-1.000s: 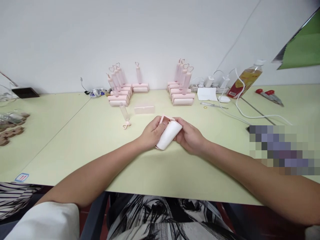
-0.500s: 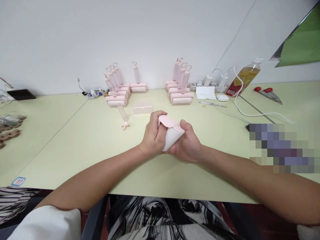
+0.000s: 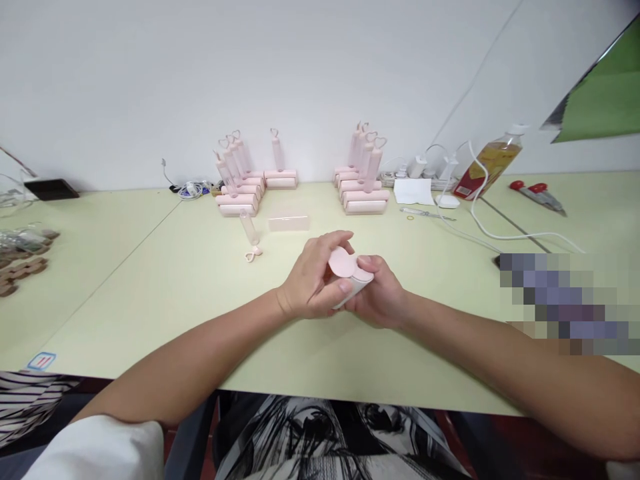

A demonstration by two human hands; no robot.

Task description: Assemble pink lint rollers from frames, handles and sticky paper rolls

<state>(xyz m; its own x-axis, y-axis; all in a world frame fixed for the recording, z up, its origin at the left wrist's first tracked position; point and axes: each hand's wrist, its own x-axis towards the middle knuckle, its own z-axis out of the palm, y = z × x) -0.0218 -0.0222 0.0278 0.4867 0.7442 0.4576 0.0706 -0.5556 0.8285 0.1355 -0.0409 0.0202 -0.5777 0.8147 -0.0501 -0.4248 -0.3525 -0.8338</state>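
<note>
Between my two hands is a pink-and-white lint remover head (image 3: 343, 263), its rounded pink end facing up and its white side partly covered. My left hand (image 3: 315, 283) wraps it from the left, thumb across the white side. Gripping the other side, my right hand (image 3: 383, 293) rests its thumb on the pink end. Beyond my left hand, a clear handle (image 3: 249, 228) with a pink heart-shaped loop (image 3: 253, 255) lies on the table. A see-through pink cover (image 3: 289, 223) sits to the right of it.
Several assembled lint removers with upright handles stand by the wall, in a left group (image 3: 239, 205) and a right group (image 3: 367, 203). A drink bottle (image 3: 490, 163), white cables (image 3: 483, 220), a craft knife (image 3: 427, 214) and red-handled pliers (image 3: 537, 193) lie farther right.
The lint remover head has tilted in my hands, with less of its white side showing. My left thumb has come across its front, and my right thumb has moved onto the pink end.
</note>
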